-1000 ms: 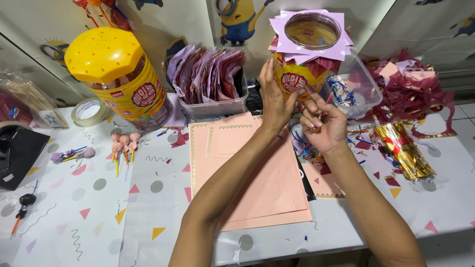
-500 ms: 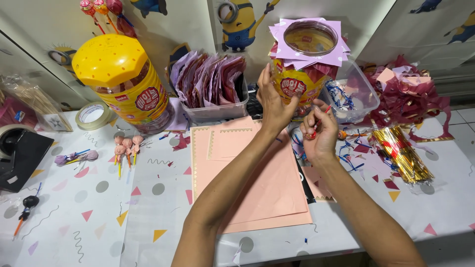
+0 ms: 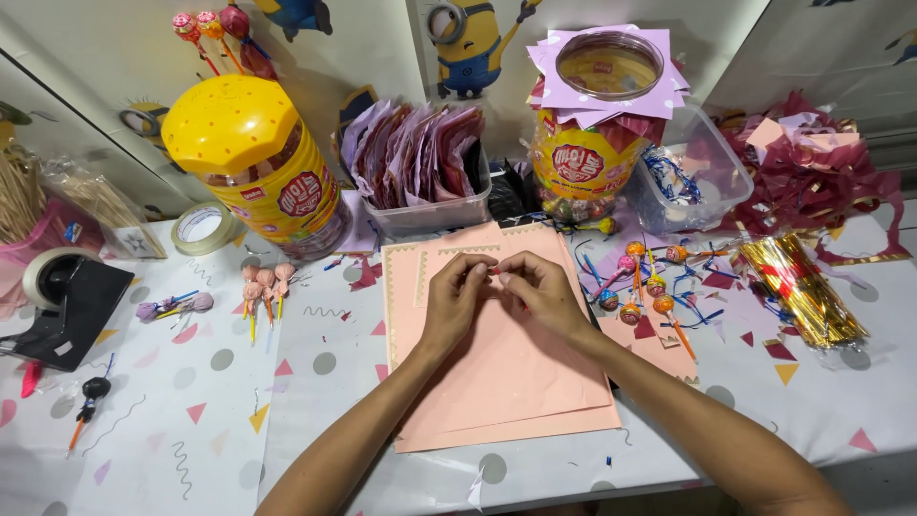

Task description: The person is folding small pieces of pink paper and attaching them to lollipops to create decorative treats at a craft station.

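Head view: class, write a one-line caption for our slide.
Two hands, left hand and right hand, pinch something small over pink paper sheets.

The paper sheets [image 3: 497, 382] are peach-pink. The tablecloth [image 3: 191, 430] is white with grey dots and coloured triangles. At ten o'clock, the jar [image 3: 258, 162] is yellow. At three o'clock, the foil strips [image 3: 793, 287] look gold, maybe with red.

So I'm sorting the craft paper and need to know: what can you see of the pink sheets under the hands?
The pink sheets are a small stack of peach-pink paper lying flat on the dotted tablecloth, slightly fanned so several edges show. The upper edges have a pale zigzag border. Matte, thin, uncreased as far as visible. The left hand and right hand meet fingertip to fingertip over the upper part, forearms crossing the stack. A lollipop lies at its right edge.
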